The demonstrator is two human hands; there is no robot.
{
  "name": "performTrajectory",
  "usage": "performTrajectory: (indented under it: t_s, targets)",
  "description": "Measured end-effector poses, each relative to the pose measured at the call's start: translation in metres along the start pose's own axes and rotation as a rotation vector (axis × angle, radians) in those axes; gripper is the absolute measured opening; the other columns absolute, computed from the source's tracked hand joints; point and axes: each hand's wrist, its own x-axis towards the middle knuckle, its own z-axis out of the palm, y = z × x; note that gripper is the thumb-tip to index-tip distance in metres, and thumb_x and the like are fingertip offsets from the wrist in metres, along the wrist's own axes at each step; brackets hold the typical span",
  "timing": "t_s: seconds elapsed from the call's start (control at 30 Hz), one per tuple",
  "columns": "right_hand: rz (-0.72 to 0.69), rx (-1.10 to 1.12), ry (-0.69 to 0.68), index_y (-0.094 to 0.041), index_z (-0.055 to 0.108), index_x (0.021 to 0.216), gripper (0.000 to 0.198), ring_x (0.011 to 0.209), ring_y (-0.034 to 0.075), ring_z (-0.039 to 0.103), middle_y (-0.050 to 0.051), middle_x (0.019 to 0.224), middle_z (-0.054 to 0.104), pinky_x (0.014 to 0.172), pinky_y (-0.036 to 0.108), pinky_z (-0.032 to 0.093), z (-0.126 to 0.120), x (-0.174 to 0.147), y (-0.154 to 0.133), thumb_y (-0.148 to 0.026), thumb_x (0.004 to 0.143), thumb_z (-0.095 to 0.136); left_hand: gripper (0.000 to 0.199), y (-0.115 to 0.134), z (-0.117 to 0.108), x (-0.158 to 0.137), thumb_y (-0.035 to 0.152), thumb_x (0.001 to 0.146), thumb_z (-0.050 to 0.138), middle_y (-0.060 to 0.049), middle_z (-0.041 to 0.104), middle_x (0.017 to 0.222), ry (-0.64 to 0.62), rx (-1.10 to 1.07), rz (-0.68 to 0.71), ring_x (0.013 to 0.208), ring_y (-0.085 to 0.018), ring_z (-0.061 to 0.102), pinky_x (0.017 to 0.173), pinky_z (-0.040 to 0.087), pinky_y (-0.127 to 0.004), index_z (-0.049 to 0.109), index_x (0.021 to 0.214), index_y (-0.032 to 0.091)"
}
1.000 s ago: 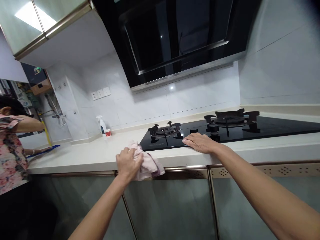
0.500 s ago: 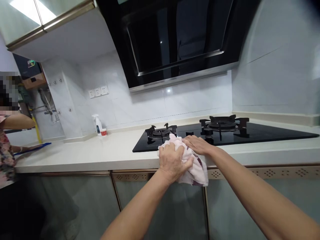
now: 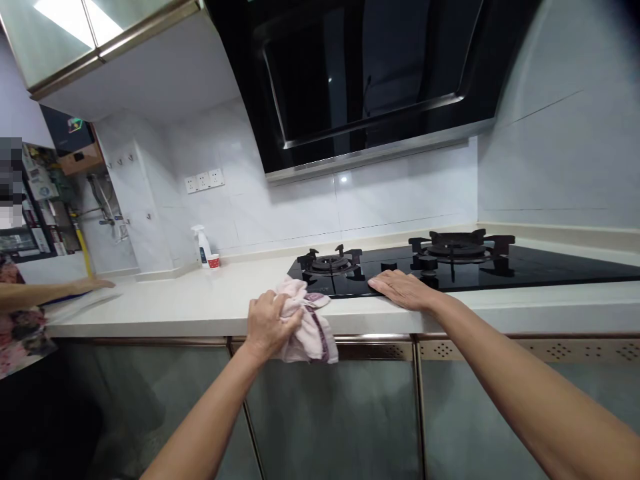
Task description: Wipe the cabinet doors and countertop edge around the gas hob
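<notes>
My left hand [image 3: 270, 323] grips a crumpled pale pink cloth [image 3: 307, 327] with a dark purple stripe. The cloth lies on the front edge of the white countertop [image 3: 200, 303], at the left front corner of the black gas stove [image 3: 370, 277], and its lower end hangs over the edge. My right hand [image 3: 403, 290] holds nothing and rests flat, fingers extended, on the stove's front edge. Just behind it are the dark control knobs [image 3: 429, 267]. The left burner [image 3: 329, 262] and the larger right burner [image 3: 454, 247] sit further back.
A black range hood [image 3: 370, 73] slopes overhead. Against the back wall stand a white spray bottle [image 3: 201, 247] and a red-and-white cup [image 3: 213, 261]. At far left another person's arm [image 3: 55, 293] reaches over the counter, near something blue. Cabinet doors [image 3: 335, 413] lie below.
My left hand has carried the cloth leftward along the counter edge, away from my right hand. My right hand stays on the stove edge. The other person's arm now stretches further over the counter.
</notes>
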Motion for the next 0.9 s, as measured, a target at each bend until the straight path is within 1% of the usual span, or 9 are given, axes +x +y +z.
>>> performTrajectory:
  t_s: [0.17, 0.23, 0.3, 0.4, 0.53, 0.67, 0.77, 0.9]
  targets:
    - [-0.021, -0.011, -0.004, -0.03, 0.064, 0.122, 0.063, 0.12, 0.031, 0.05, 0.007, 0.13, 0.059, 0.099, 0.053, 0.04, -0.001, -0.002, -0.003, -0.06, 0.095, 0.015, 0.035, -0.071, -0.01, -0.013, 0.05, 0.091, 0.047, -0.007, 0.064, 0.1, -0.079, 0.125, -0.178, 0.1, -0.024, 0.056, 0.086, 0.035, -0.035, 0.065, 0.101, 0.022]
    - [-0.022, -0.015, 0.001, -0.03, 0.063, 0.123, 0.063, 0.12, 0.031, 0.05, 0.008, 0.13, 0.059, 0.098, 0.053, 0.04, -0.002, -0.002, -0.003, -0.06, 0.095, 0.016, 0.034, -0.09, -0.012, -0.016, 0.048, 0.091, 0.045, -0.007, 0.064, 0.099, -0.085, 0.169, -0.226, 0.1, -0.025, 0.056, 0.085, 0.036, -0.035, 0.064, 0.099, 0.021]
    - [-0.02, -0.012, 0.006, -0.031, 0.063, 0.123, 0.062, 0.12, 0.031, 0.05, 0.008, 0.129, 0.06, 0.098, 0.053, 0.04, -0.002, -0.002, -0.003, -0.06, 0.095, 0.016, 0.034, -0.1, -0.014, -0.019, 0.048, 0.092, 0.044, -0.007, 0.063, 0.097, -0.074, 0.197, -0.248, 0.099, -0.025, 0.057, 0.082, 0.036, -0.035, 0.063, 0.097, 0.021]
    - [-0.023, -0.004, 0.002, -0.031, 0.065, 0.119, 0.061, 0.118, 0.031, 0.05, 0.007, 0.128, 0.06, 0.097, 0.052, 0.04, -0.003, -0.002, -0.005, -0.059, 0.095, 0.016, 0.034, -0.102, -0.015, -0.019, 0.048, 0.092, 0.043, -0.006, 0.063, 0.094, -0.051, 0.218, -0.276, 0.098, -0.025, 0.058, 0.079, 0.036, -0.034, 0.063, 0.095, 0.021]
    - [-0.024, 0.003, -0.005, -0.031, 0.066, 0.117, 0.059, 0.116, 0.031, 0.051, 0.008, 0.127, 0.06, 0.096, 0.052, 0.04, -0.005, -0.003, -0.008, -0.057, 0.096, 0.017, 0.036, -0.093, -0.015, -0.019, 0.05, 0.092, 0.043, -0.007, 0.063, 0.094, -0.037, 0.248, -0.313, 0.098, -0.025, 0.057, 0.077, 0.035, -0.034, 0.064, 0.094, 0.02]
    - [-0.034, 0.016, 0.012, -0.031, 0.067, 0.115, 0.059, 0.116, 0.031, 0.051, 0.008, 0.127, 0.061, 0.096, 0.053, 0.04, -0.004, -0.003, -0.006, -0.059, 0.095, 0.018, 0.038, -0.084, -0.014, -0.019, 0.051, 0.092, 0.043, -0.007, 0.063, 0.094, -0.024, 0.292, -0.339, 0.097, -0.026, 0.057, 0.077, 0.034, -0.035, 0.065, 0.095, 0.02]
    - [-0.026, 0.02, 0.014, -0.032, 0.066, 0.116, 0.061, 0.117, 0.031, 0.051, 0.007, 0.127, 0.06, 0.097, 0.054, 0.039, -0.001, -0.001, -0.003, -0.061, 0.095, 0.017, 0.038, -0.074, -0.013, -0.019, 0.051, 0.091, 0.044, -0.008, 0.063, 0.095, -0.002, 0.309, -0.338, 0.097, -0.026, 0.057, 0.077, 0.033, -0.036, 0.066, 0.096, 0.021]
    - [-0.03, 0.008, 0.023, -0.031, 0.065, 0.12, 0.063, 0.117, 0.031, 0.05, 0.009, 0.127, 0.06, 0.096, 0.054, 0.04, 0.003, 0.002, 0.001, -0.063, 0.094, 0.017, 0.04, -0.054, -0.012, -0.017, 0.054, 0.091, 0.044, -0.008, 0.063, 0.094, -0.003, 0.293, -0.307, 0.095, -0.027, 0.057, 0.077, 0.033, -0.036, 0.067, 0.098, 0.021]
